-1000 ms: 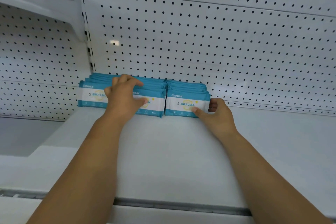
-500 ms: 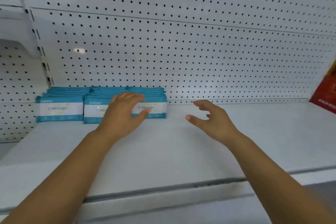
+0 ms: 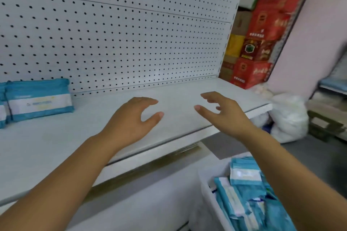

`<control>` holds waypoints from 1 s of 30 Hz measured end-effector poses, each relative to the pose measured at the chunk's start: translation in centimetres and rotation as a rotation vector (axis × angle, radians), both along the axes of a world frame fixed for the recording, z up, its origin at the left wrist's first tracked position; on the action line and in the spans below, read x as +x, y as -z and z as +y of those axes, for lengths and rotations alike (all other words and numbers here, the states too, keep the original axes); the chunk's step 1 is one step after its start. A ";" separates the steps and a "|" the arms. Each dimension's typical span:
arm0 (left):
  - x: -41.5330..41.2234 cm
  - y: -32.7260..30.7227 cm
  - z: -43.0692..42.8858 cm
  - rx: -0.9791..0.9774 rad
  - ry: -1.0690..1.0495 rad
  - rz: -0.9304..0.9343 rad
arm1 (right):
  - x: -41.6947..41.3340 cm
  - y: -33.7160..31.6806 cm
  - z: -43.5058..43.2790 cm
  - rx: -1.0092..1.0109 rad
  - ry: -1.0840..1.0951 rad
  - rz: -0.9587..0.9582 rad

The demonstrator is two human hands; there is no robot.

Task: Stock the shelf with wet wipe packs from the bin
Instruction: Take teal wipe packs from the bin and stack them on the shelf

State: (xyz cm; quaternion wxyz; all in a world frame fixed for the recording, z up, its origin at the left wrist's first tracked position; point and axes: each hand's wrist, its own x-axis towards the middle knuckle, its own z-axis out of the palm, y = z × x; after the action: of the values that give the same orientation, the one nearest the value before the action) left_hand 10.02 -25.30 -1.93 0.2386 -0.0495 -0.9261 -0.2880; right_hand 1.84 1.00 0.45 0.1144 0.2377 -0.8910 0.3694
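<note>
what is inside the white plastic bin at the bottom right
Blue-and-white wet wipe packs lie piled loosely in the white plastic bin, several standing on edge. The right forearm covers the bin's right part, and the packs hide its bottom.

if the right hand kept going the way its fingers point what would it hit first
Probably the pegboard back panel: the right hand points left and back over bare shelf. It might brush the left hand first; depth is unclear.
</note>
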 end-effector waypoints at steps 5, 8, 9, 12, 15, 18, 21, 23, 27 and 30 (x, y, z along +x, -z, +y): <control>-2.7 1.3 9.7 0.072 0.148 -0.021 | 0.5 1.3 9.4 -0.014 0.166 -0.036; -3.8 2.9 15.1 0.102 0.225 -0.022 | 0.8 3.7 14.5 0.000 0.245 -0.070; -4.0 3.7 16.7 0.112 0.248 -0.036 | 0.8 4.8 16.0 0.008 0.268 -0.094; -4.8 7.3 20.6 0.106 0.314 -0.133 | 0.9 8.4 19.6 0.045 0.326 -0.207; -5.9 11.8 22.6 0.012 0.289 -0.245 | 0.9 12.1 21.8 0.090 0.356 -0.293; -7.0 15.4 23.2 -0.064 0.213 -0.322 | 0.2 15.7 22.8 0.127 0.372 -0.335; -8.3 18.7 23.3 -0.223 0.105 -0.383 | -1.1 18.2 22.9 0.196 0.345 -0.369; -8.8 20.5 23.4 -0.264 0.038 -0.463 | -2.2 18.9 22.6 0.261 0.310 -0.356; -8.5 22.4 23.9 -0.294 -0.017 -0.464 | -4.8 20.2 21.4 0.334 0.237 -0.278; -8.5 22.7 23.8 -0.291 -0.045 -0.422 | -6.2 21.6 21.0 0.397 0.205 -0.248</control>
State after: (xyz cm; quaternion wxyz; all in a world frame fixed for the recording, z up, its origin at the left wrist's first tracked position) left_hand 1.47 -1.50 -24.60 0.0367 -0.0015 -0.9879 -0.1504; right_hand -4.37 22.02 -21.16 -0.0076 0.1167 -0.9728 0.1998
